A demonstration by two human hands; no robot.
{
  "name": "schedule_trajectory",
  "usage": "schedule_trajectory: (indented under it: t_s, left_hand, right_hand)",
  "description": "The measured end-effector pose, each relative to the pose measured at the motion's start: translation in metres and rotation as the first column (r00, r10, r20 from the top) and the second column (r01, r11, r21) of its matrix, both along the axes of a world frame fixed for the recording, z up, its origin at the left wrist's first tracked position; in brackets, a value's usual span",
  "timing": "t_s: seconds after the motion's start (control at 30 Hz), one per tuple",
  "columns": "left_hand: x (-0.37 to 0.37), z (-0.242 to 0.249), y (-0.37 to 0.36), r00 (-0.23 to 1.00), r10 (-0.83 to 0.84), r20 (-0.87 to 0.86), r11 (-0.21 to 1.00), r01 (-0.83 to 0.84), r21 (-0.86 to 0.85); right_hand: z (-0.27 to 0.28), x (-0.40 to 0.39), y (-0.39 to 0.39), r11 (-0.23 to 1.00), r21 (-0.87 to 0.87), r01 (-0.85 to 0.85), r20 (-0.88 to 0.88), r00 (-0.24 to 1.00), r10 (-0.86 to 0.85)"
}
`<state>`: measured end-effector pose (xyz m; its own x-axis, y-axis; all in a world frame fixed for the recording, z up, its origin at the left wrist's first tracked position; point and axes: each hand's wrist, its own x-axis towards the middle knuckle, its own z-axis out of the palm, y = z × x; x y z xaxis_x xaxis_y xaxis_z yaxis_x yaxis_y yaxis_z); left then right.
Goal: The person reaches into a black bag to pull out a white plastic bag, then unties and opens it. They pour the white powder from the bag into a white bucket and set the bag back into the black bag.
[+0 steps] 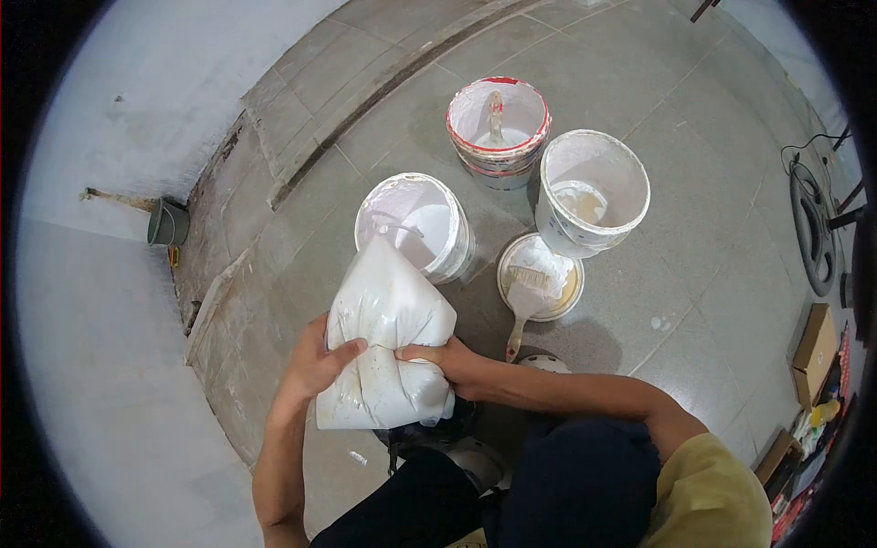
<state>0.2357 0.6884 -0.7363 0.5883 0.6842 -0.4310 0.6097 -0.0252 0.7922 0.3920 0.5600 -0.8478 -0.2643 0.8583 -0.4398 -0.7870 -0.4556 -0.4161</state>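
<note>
A full white plastic bag [388, 320] is held between my two hands, its pointed top corner at the near rim of the left white bucket [455, 233]. My left hand [327, 359] grips the bag's left side, thumb on its face. On the right side my right hand [442, 359] is closed on it, thumb pressed in. White material lies inside the left bucket. Right of it, a wide brush [523, 306] with a wooden handle rests on a round lid [574, 301]. The fingers behind the bag are hidden.
Behind stands a red-rimmed bucket [505, 172] with a tool handle inside, beside another white bucket [585, 233]. A small dark bucket [168, 222] is by the left wall. Boxes [813, 352] and a black coiled object [808, 228] lie at the right.
</note>
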Motion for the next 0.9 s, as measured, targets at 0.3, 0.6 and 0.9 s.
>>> schedule_trajectory:
  t_s: [0.3,0.6,0.9]
  left_hand:
    - [0.002,-0.004,-0.002,1.0,-0.02,-0.01,1.0,0.02,-0.016]
    - [0.007,-0.002,-0.004,0.999,-0.042,0.003,0.999,0.042,-0.025]
    - [0.0,-0.019,-0.003,0.996,-0.086,-0.001,0.995,0.086,0.057]
  right_hand:
    - [-0.001,0.001,-0.005,0.999,-0.031,0.006,0.041,0.999,-0.005]
    - [-0.002,0.001,-0.006,0.997,-0.072,0.008,-0.002,1.0,-0.008]
    - [-0.018,-0.005,-0.005,0.998,-0.063,0.021,0.055,0.998,-0.017]
